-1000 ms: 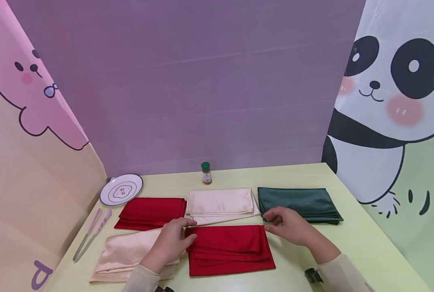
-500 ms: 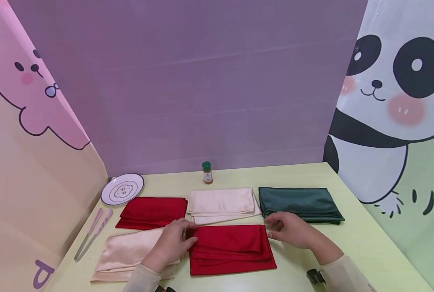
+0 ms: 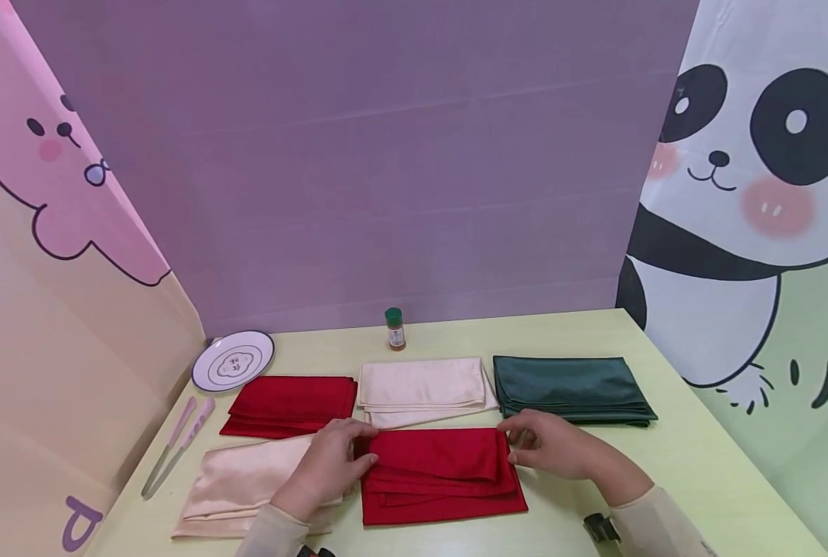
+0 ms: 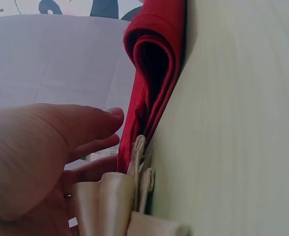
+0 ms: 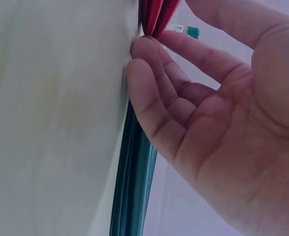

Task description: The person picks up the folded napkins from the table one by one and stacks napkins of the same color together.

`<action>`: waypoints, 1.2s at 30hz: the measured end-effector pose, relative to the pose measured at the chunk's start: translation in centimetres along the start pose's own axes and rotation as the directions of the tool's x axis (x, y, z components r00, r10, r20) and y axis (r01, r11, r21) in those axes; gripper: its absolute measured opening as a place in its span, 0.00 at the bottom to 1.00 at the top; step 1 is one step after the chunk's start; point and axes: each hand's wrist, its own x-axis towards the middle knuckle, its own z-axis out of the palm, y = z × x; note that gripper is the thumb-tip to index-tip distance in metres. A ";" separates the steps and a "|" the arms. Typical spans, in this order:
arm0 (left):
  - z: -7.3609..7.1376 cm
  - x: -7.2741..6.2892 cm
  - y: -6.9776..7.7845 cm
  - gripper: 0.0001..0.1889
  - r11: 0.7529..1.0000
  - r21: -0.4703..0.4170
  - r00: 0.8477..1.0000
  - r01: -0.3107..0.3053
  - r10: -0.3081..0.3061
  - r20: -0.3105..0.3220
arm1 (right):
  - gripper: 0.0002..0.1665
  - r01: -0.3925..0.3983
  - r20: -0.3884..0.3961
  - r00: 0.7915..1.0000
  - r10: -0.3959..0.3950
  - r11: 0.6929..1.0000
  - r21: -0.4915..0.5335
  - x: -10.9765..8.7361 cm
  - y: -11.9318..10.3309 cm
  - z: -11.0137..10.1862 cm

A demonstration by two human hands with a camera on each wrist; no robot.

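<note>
Foremost red folded cloth (image 3: 438, 464) lies on the table (image 3: 706, 464), its ten o'clock corner by the left hand's (image 3: 329, 463) fingertips, its two o'clock corner by the right hand's (image 3: 555, 445). Both hands' fingers bend loosely, gripping nothing.

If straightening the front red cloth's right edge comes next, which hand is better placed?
Probably the right hand: it is at the right edge of the front red cloth, while the left hand is by its left edge.
</note>
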 end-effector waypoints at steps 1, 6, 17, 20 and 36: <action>0.0 0.0 0.1 0.17 1.000 0.006 1.000 0.000 0.000 0.001 | 0.26 -0.003 0.002 1.000 0.003 1.000 0.001 0.0 0.0 0.0; -0.1 -0.1 0.3 0.15 1.000 0.014 1.000 -0.014 0.014 0.004 | 0.23 -0.011 0.001 1.000 0.011 1.000 -0.004 -0.1 -0.3 0.0; 0.4 -0.1 0.3 0.16 0.998 0.057 0.999 -0.036 0.034 0.035 | 0.18 0.004 -0.003 1.000 -0.004 1.000 -0.009 0.1 -0.1 0.2; 0.4 -0.1 0.4 0.14 0.998 0.057 0.999 -0.034 0.031 0.040 | 0.18 0.007 -0.002 1.000 -0.007 1.000 -0.012 0.1 0.0 0.2; 0.5 0.3 0.3 0.13 0.999 -0.048 0.997 -0.008 0.012 0.073 | 0.19 0.009 -0.007 1.000 -0.009 1.000 -0.017 0.0 0.1 0.2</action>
